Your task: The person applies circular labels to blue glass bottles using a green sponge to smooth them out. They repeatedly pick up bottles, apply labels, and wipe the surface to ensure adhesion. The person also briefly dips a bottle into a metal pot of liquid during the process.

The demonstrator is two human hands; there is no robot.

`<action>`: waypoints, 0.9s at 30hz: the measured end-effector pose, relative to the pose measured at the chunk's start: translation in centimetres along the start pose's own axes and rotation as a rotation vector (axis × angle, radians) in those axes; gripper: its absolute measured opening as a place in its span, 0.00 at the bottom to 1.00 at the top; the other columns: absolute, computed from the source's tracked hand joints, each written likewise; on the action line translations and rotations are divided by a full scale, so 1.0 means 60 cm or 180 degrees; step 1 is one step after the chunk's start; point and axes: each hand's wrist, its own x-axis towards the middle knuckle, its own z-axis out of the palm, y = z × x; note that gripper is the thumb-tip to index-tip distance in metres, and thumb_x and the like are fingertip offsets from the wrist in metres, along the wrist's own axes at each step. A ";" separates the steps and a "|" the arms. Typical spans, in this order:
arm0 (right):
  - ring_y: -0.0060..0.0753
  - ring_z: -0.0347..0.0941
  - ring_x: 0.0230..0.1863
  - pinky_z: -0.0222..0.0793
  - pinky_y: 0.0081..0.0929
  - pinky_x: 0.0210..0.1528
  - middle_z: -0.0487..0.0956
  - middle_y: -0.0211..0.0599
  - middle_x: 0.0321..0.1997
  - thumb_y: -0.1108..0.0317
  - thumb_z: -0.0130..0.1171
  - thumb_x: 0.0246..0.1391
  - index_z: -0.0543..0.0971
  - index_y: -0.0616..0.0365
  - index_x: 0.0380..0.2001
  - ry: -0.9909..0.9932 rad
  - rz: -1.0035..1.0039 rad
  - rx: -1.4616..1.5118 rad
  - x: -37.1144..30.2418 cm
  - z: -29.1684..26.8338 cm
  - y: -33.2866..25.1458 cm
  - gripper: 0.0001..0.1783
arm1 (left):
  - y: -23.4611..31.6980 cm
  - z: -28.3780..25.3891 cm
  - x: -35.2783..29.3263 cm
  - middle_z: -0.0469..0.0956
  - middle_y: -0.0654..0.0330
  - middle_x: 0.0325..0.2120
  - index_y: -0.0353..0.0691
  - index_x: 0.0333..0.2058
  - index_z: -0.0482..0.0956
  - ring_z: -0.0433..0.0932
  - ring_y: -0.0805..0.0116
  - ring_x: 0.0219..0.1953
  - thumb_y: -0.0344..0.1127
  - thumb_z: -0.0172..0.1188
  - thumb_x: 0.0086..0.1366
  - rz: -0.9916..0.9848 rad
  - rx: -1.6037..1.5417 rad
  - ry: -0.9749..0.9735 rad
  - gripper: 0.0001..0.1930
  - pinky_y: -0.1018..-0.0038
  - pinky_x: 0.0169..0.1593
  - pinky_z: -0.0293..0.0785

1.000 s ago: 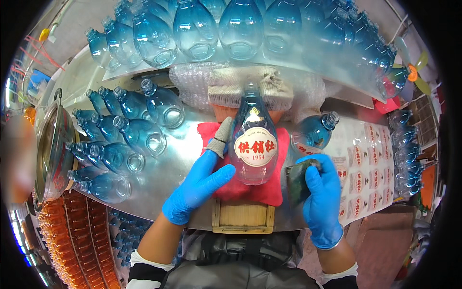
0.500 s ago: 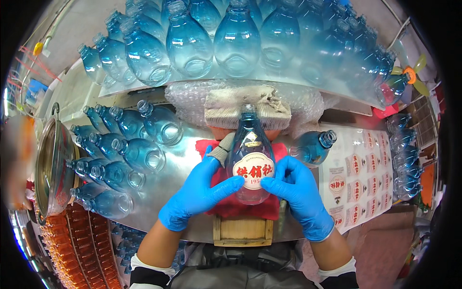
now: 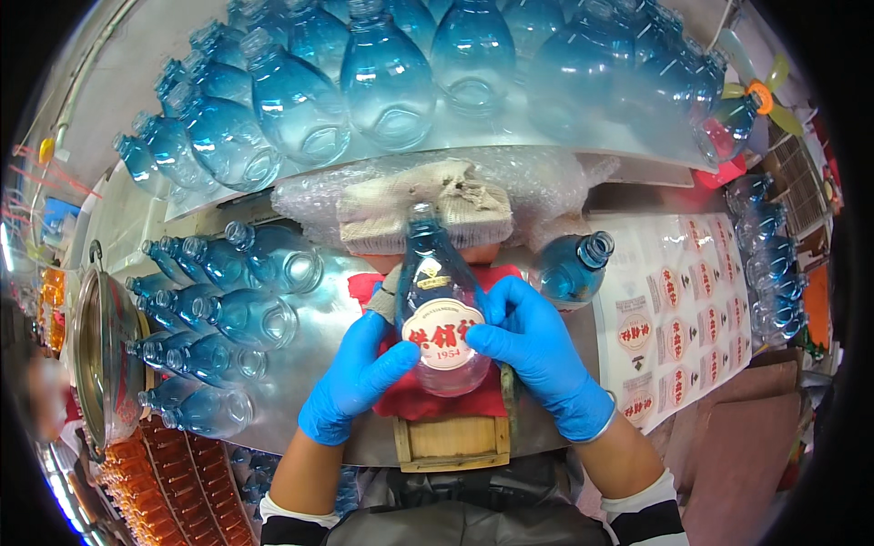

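Observation:
A blue glass bottle [image 3: 432, 257], clear toward its base, lies with its neck away from me and a cream oval label [image 3: 443, 355] with red print on its front. My left hand [image 3: 350, 378], in a blue glove with a grey cover on one finger, holds the bottle's left side, thumb by the label's left edge. On the other side, my right hand [image 3: 546, 359], also blue-gloved, has its thumb pressed on the label's right edge and its fingers bent against the glass. Beneath the bottle is a red cloth [image 3: 401, 400]. Its neck rests against a pale fabric-wrapped block [image 3: 378, 214].
A label sheet [image 3: 628, 400] lies at the right, beside a standing blue bottle [image 3: 569, 273]. Several bottles [image 3: 246, 318] lie at the left; more stand on a raised shelf [image 3: 510, 150]. Bubble wrap [image 3: 300, 205] surrounds the block. A wooden frame [image 3: 452, 443] is nearest me.
My right thumb has moved up the label's right edge, and my left thumb has shifted outward, uncovering the label's lower print. The whole view has shifted slightly.

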 end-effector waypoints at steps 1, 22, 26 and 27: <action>0.12 0.61 0.28 0.60 0.12 0.30 0.66 0.22 0.28 0.68 0.67 0.45 0.68 0.54 0.29 -0.0036 0.0026 -0.0013 0.001 0.000 -0.006 0.15 | -0.001 0.000 -0.002 0.49 0.53 0.63 0.32 0.63 0.41 0.49 0.62 0.64 0.46 0.58 0.57 -0.0110 -0.0045 0.0001 0.45 0.67 0.65 0.45; 0.11 0.60 0.29 0.59 0.11 0.31 0.67 0.20 0.27 0.66 0.57 0.55 0.69 0.55 0.30 0.0425 -0.0278 -0.0359 0.004 0.011 0.004 0.08 | -0.054 0.026 0.017 0.62 0.46 0.54 0.29 0.58 0.57 0.62 0.58 0.55 0.41 0.40 0.67 0.0701 0.0242 0.0769 0.26 0.67 0.60 0.55; 0.11 0.60 0.29 0.58 0.11 0.32 0.67 0.19 0.28 0.66 0.56 0.56 0.70 0.55 0.30 0.0440 -0.0272 -0.0335 0.004 0.013 0.011 0.07 | -0.077 0.021 0.019 0.63 0.52 0.54 0.33 0.59 0.53 0.65 0.62 0.55 0.52 0.40 0.66 0.0676 0.0359 0.0790 0.32 0.68 0.59 0.60; 0.11 0.60 0.29 0.58 0.11 0.32 0.67 0.19 0.29 0.66 0.55 0.56 0.70 0.54 0.30 0.0474 -0.0303 -0.0355 0.005 0.014 0.012 0.07 | -0.076 0.021 0.021 0.63 0.53 0.54 0.34 0.60 0.52 0.66 0.64 0.54 0.54 0.40 0.66 0.0712 0.0371 0.0778 0.33 0.68 0.58 0.61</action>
